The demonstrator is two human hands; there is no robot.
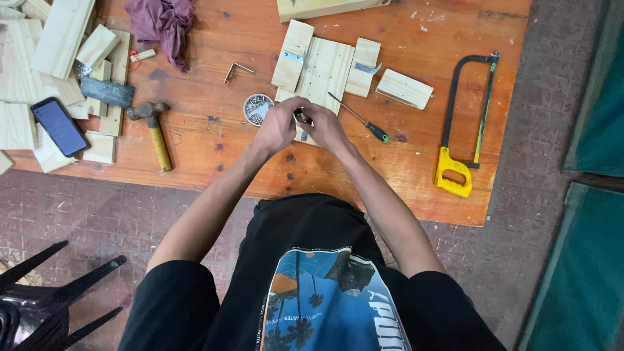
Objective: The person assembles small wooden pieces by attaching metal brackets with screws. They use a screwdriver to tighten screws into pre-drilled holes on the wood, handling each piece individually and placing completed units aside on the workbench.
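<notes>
My left hand (276, 127) and my right hand (326, 126) meet over the near edge of a pale wooden panel (327, 67) on the orange table. Their fingers pinch one small metal part (301, 117) between them; what kind of part it is I cannot make out. The panel has a narrow wooden piece on each side, joined by small metal hinges (365, 67). A round tin of screws (258, 108) sits just left of my left hand. A screwdriver (361, 119) with a black and green handle lies just right of my right hand.
A hammer (153, 131), a phone (60, 125), stacked wood offcuts (62, 32) and a purple cloth (162, 23) lie at the left. A metal angle bracket (238, 68), a loose wood block (404, 88) and a yellow-handled hacksaw (464, 123) lie about. A black chair (39, 305) stands lower left.
</notes>
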